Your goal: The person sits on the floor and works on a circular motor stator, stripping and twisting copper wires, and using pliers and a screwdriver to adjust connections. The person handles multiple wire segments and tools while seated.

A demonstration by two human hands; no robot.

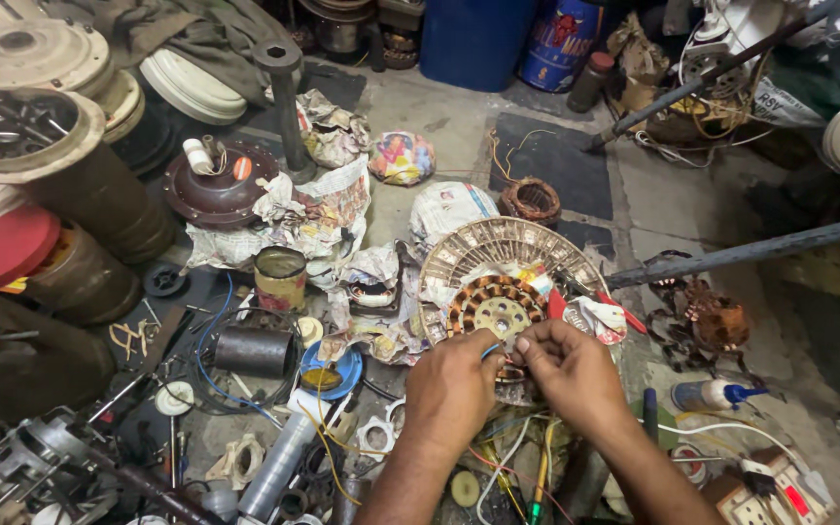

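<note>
Left hand [451,387], right hand [566,369] both pinching blue wire [490,350] over motor winding [498,306].

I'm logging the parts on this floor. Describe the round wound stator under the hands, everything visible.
The stator is a flat round disc lying face up on crumpled paper. A ring of copper-coloured wire coils circles a pale metal hub pierced with small holes. A wider, silvery slotted ring surrounds it on the far side. The left hand and right hand meet over its near edge, fingertips pinching a thin blue wire there. The near rim is hidden by the hands.
</note>
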